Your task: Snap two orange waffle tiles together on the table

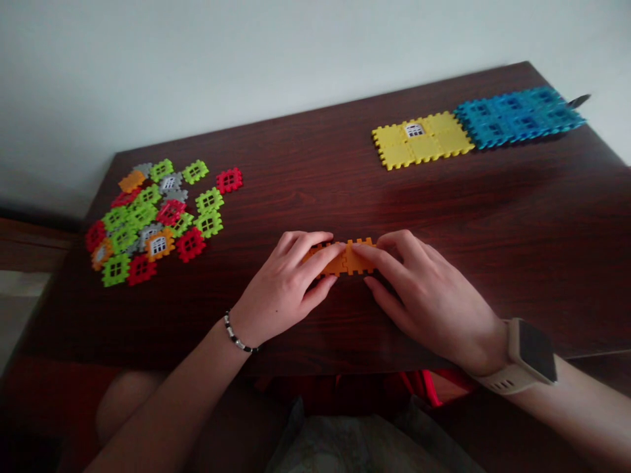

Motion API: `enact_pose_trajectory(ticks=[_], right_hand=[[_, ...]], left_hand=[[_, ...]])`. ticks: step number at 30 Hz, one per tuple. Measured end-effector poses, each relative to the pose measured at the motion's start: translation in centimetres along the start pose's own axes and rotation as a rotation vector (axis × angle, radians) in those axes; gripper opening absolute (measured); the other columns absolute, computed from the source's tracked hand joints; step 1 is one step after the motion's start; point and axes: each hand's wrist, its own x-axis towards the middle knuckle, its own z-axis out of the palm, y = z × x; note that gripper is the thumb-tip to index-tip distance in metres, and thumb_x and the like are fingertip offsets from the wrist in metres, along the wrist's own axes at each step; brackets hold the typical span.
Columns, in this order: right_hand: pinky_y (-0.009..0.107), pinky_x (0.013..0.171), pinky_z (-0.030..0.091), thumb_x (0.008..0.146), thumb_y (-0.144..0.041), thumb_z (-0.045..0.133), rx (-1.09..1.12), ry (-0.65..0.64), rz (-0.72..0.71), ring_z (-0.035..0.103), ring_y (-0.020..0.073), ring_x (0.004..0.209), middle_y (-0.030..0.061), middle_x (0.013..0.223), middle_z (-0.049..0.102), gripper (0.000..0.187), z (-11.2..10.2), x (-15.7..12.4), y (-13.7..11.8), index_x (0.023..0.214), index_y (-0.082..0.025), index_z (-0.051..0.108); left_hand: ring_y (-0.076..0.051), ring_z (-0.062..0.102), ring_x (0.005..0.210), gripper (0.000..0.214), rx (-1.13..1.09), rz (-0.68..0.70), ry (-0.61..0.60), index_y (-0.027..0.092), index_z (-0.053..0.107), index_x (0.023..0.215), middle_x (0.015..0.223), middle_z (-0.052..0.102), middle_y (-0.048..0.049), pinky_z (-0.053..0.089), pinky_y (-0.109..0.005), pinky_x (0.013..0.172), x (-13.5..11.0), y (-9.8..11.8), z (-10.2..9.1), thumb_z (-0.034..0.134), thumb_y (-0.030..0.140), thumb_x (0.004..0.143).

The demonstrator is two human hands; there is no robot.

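Two orange interlocking tiles (348, 261) lie edge to edge on the dark table, their toothed sides meeting in the middle. My left hand (290, 279) grips the left tile with thumb and fingers, covering much of it. On the other side my right hand (426, 292) holds the right tile, its index finger laid across the top and its thumb near the lower edge. Part of each tile is hidden beneath my fingers.
A loose heap of green, red, grey and orange tiles (142, 215) lies at the left. Toward the back right are a joined yellow panel (436, 144) and, beside it, a joined blue panel (522, 119). A wall (276, 59) stands behind the table (305, 197).
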Motion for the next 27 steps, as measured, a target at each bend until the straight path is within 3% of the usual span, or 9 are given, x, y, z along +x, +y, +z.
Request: enact_pose_trajectory(ticks=[12, 27], right_hand=[[0.047, 0.088, 0.060, 0.107, -0.025, 0.052, 0.013, -0.007, 0.015, 0.065, 0.0294, 0.103, 0.0152, 0.119, 0.062, 0.037, 0.01, -0.05, 0.02, 0.141, -0.016, 0.061], [0.048, 0.089, 0.059, 0.106, -0.023, 0.052, 0.012, -0.016, 0.009, 0.064, 0.0297, 0.103, 0.0159, 0.120, 0.062, 0.037, -0.15, 0.01, 0.00, 0.141, -0.014, 0.061]], left_hand=[[-0.030, 0.056, 0.128, 0.040, 0.006, 0.008, 0.000, 0.017, 0.059, 0.144, 0.145, 0.061, -0.0130, 0.053, -0.053, 0.114, -0.07, -0.01, -0.01, 0.062, 0.018, 0.104], [-0.031, 0.057, 0.129, 0.045, -0.004, -0.007, -0.010, 0.023, 0.058, 0.147, 0.147, 0.060, -0.0116, 0.053, -0.056, 0.114, -0.06, 0.05, -0.06, 0.063, 0.016, 0.103]])
